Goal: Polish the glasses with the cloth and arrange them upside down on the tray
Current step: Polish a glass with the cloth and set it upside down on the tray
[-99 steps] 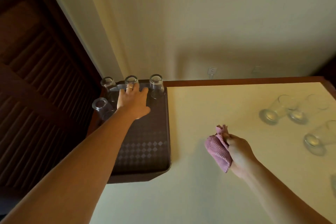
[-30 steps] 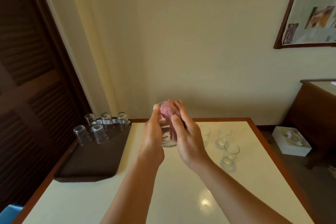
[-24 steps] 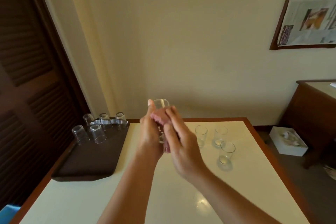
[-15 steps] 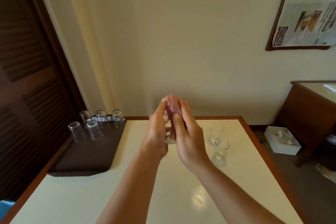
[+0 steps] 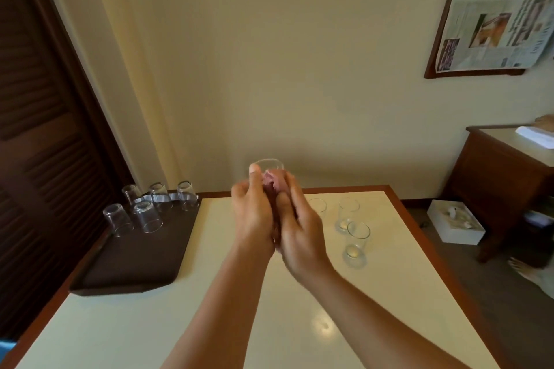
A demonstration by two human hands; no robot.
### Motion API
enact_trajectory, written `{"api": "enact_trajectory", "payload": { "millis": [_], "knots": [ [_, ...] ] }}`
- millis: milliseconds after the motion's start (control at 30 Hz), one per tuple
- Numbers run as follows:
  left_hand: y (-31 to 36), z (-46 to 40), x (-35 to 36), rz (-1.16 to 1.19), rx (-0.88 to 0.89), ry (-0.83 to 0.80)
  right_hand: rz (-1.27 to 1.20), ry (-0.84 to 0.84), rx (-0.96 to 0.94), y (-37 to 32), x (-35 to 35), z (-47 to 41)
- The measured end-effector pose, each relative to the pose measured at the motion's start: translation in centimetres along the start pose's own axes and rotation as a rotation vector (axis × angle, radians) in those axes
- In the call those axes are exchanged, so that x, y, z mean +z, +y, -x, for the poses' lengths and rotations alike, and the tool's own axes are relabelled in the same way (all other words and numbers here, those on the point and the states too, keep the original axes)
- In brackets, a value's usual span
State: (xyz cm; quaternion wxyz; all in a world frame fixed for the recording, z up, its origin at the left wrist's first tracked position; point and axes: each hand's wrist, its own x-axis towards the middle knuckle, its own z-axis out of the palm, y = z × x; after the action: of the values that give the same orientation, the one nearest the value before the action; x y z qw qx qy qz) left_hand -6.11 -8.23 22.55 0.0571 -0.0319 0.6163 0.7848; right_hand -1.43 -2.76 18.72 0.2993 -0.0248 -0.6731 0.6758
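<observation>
My left hand [image 5: 253,219] grips a clear glass [image 5: 266,165] held up above the table, its rim showing over my thumb. Against that glass my right hand [image 5: 296,231] holds the pink cloth [image 5: 271,184]; most of the cloth is hidden between my palms. A dark brown tray [image 5: 135,257] lies at the table's left side with several glasses upside down along its far end [image 5: 148,217]. Three upright glasses stand on the table to the right of my hands: one partly behind my fingers [image 5: 318,207], one farther back [image 5: 347,214], one nearer [image 5: 356,244].
The cream table [image 5: 209,323] has a wooden edge and meets the wall at the back. A dark louvred door [image 5: 36,129] is at the left. A wooden cabinet [image 5: 503,177] and a white box [image 5: 455,226] on the floor stand to the right.
My left hand left the tray and took up a glass. Both hands now work it with the cloth, the rim showing and hiding between frames as the cloth rubs it.
</observation>
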Motion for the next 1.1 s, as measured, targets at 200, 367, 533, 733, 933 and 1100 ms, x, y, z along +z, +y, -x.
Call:
{"api": "enact_trajectory", "payload": {
  "millis": [200,367,533,733,933,1100],
  "knots": [
    [0.0,0.2,-0.6,0.100,-0.147,-0.213,0.244,0.040,-0.033,-0.7,0.2,-0.1],
    [-0.4,-0.2,-1.4,0.143,-0.208,-0.125,0.291,0.014,-0.049,-1.2,0.0,-0.9],
    [0.6,0.4,-1.6,0.167,-0.242,-0.336,0.349,0.010,-0.041,-1.2,0.6,-0.4],
    [-0.2,0.3,-1.7,0.230,-0.272,-0.276,0.306,-0.027,0.036,-1.0,-0.3,-2.7],
    [0.8,0.3,-2.0,0.351,-0.197,-0.285,0.334,-0.162,-0.092,-1.1,0.3,1.9],
    [0.3,1.1,-2.0,0.104,-0.283,-0.288,0.066,0.023,0.041,-1.4,-0.6,-2.8]
  ]
}}
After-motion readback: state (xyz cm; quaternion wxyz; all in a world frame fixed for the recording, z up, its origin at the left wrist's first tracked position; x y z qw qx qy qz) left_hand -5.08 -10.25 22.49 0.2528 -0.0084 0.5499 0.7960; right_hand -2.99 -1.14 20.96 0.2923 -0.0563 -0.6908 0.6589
